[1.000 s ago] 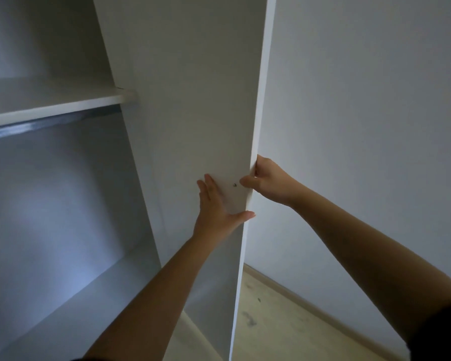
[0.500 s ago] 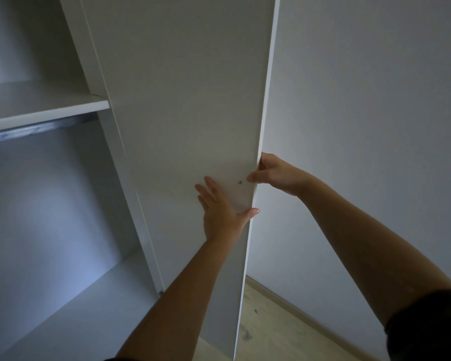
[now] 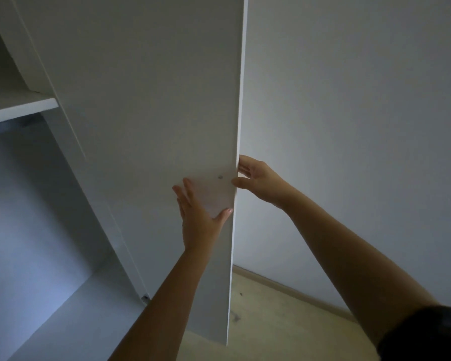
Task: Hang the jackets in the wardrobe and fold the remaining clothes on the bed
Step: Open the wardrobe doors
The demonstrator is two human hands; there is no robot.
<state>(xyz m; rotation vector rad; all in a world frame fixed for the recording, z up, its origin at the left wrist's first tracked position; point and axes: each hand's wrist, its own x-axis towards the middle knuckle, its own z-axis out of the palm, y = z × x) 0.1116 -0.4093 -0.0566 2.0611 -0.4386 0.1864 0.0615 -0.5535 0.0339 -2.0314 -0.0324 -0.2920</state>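
Nearest, at 4 o'clock in the view, a dark sleeve (image 3: 427, 334) caps the right arm, and both bare forearms reach up toward the centre. The left hand (image 3: 199, 214) lies flat on the inner face of the wardrobe door (image 3: 146, 100), fingers straight and spread, thumb out toward the free edge. At its 1 o'clock the right hand (image 3: 258, 178) pinches that edge, thumb on the inner face just beside a small screw head (image 3: 220, 176), fingers curled round behind.

The door stands open, its free edge running from 12 down to 6 o'clock. It looks like a stiff, smooth laminated panel, probably light to swing but slippery under a flat palm, so the edge pinch is likely the surer hold. A small metal fitting (image 3: 145, 298) sits at the door's foot, at 7 o'clock.

Beyond, at 9 o'clock, the wardrobe (image 3: 37, 217) interior shows a white shelf (image 3: 18, 105); what runs beneath it is too dim to tell. No jackets are in view. Farthest, a pale wall (image 3: 349, 100) at 2 o'clock meets the wooden floor (image 3: 271, 316) at a skirting board (image 3: 297, 289).
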